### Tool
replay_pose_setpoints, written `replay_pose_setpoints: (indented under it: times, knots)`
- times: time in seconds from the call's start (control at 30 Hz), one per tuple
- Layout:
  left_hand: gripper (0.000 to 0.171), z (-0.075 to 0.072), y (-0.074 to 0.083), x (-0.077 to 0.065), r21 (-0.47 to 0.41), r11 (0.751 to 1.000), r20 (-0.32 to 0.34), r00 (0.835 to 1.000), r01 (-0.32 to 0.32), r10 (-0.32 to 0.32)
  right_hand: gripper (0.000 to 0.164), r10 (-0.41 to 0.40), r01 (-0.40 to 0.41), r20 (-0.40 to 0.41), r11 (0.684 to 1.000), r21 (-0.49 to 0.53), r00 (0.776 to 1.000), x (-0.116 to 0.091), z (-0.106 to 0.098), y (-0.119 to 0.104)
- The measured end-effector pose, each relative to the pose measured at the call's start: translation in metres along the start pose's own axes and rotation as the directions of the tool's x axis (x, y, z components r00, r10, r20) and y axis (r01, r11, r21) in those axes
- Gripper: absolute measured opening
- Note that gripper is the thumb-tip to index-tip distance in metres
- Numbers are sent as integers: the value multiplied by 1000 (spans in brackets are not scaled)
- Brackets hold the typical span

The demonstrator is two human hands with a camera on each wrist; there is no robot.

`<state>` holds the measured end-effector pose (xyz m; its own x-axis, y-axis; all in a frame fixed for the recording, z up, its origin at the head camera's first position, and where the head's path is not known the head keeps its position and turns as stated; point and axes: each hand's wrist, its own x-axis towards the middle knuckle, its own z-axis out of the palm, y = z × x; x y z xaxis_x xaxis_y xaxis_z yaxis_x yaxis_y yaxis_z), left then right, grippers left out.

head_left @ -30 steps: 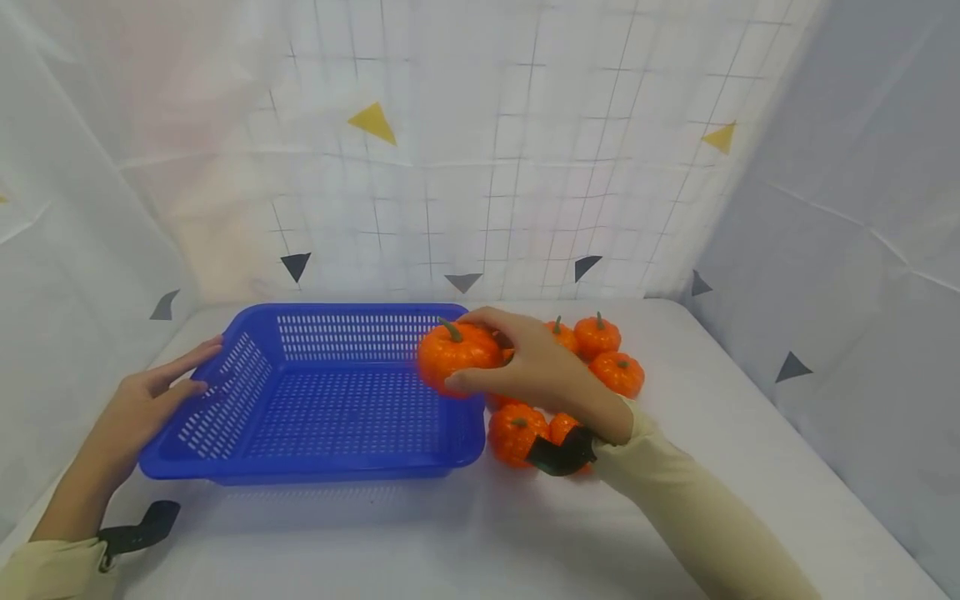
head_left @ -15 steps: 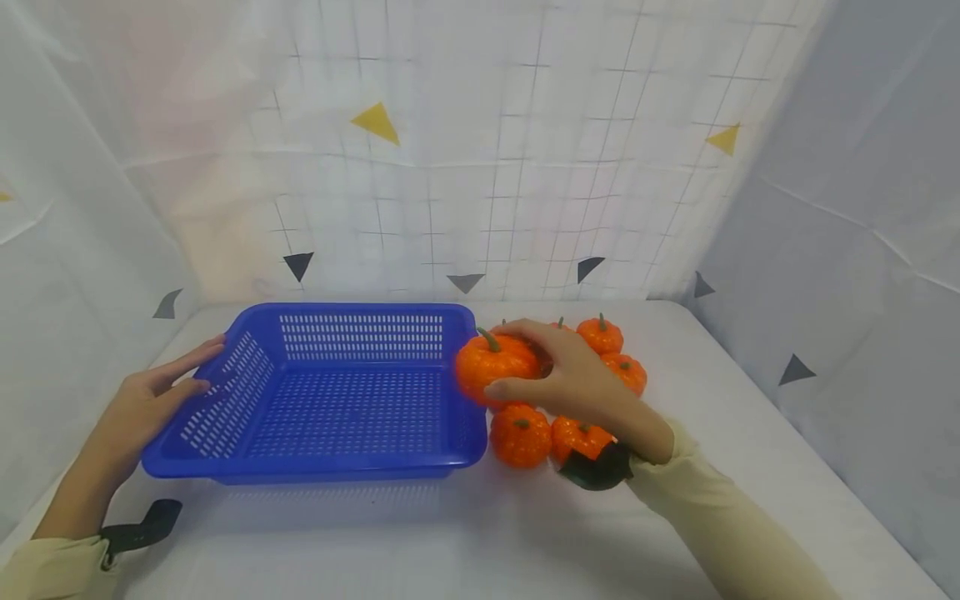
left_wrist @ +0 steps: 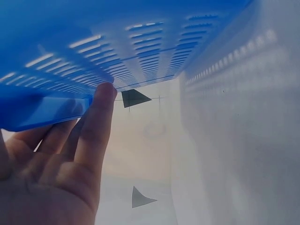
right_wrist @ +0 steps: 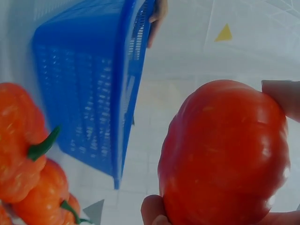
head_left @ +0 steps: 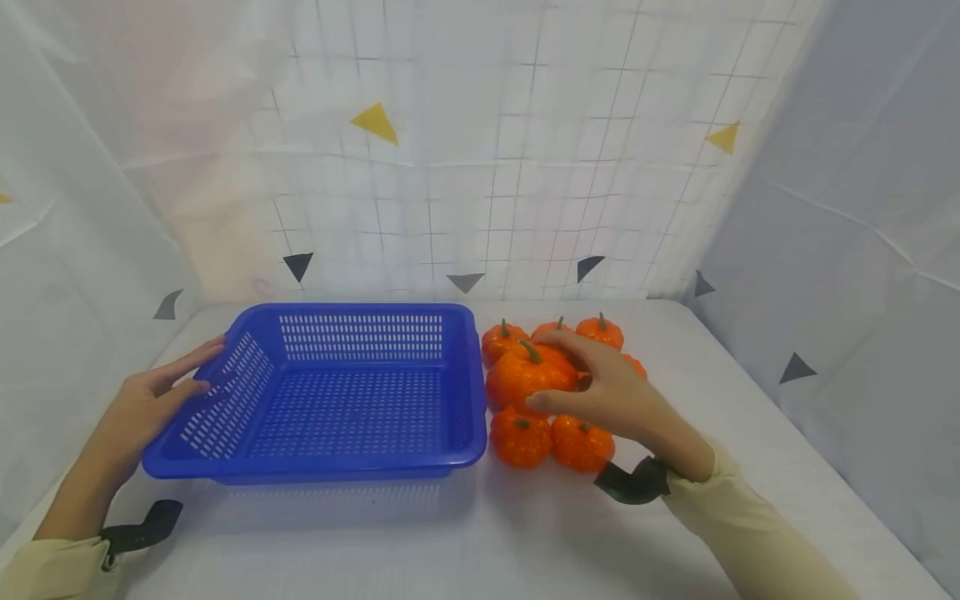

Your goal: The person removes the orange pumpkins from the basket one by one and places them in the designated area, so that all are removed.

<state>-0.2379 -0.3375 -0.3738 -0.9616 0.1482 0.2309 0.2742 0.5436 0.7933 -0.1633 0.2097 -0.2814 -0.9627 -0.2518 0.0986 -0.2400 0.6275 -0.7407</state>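
Observation:
A blue plastic basket (head_left: 345, 471) with slotted walls stands on the white table at left, nothing inside it. My left hand (head_left: 138, 408) grips its left rim, thumb over the edge; the left wrist view shows fingers (left_wrist: 96, 126) against the outer wall from below. My right hand (head_left: 618, 387) holds an orange toy pumpkin (head_left: 525, 379) with a green stem, right of the basket. In the right wrist view the held pumpkin (right_wrist: 225, 154) sits between thumb and fingers, above the other pumpkins. Part of the right hand's grip is hidden behind the pumpkin.
Several more orange pumpkins lie close by the basket's right side, two in front (head_left: 520, 437) and others behind (head_left: 600, 332), some partly covered by the right hand. White sheets with dark and yellow triangles form a wall (head_left: 465, 167) around the table.
My right hand has moved right and slightly down with the pumpkin, from over the basket's right rim to over the other pumpkins. My left hand and the basket stay in place.

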Motion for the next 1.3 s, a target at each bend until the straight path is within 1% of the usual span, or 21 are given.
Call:
replay_pose_setpoints:
  times: [0.07, 0.2, 0.43, 0.67, 0.83, 1.0, 1.1, 1.3]
  knots:
    - [56, 0, 0, 0, 2, 1000, -3, 1000, -1, 1, 62, 14, -14, -8, 1000, -19, 1000, -1, -2, 3]
    - [56, 0, 0, -1, 5, 1000, -10, 1000, 3, -3, 64, 14, -16, -24, 999, -50, 1000, -2, -6, 9]
    - [56, 1, 0, -1, 4, 1000, -9, 1000, 5, -5, 68, 37, -40, -55, 998, -43, 998, -7, -12, 23]
    - [55, 0, 1, 0, 8, 1000, 0, 1000, -8, 8, 68, 46, -53, -91, 995, -83, 995, -15, -19, 37]
    - [56, 0, 0, 1, 14, 1000, 9, 1000, -3, 3, 69, 52, -62, -100, 993, -102, 994, -21, -26, 47]
    - [56, 0, 0, 1, 7, 1000, 7, 1000, 0, 0, 69, 76, -87, -107, 991, -100, 991, -26, -30, 56]
    - [57, 0, 0, 1, 18, 1000, 4, 1000, 4, -5, 69, 94, -105, -114, 990, -91, 989, -29, -31, 62]
    - [58, 0, 0, 0, 41, 999, 5, 1000, 21, -22, 77, 137, -149, -132, 985, -89, 982, -34, -33, 78]
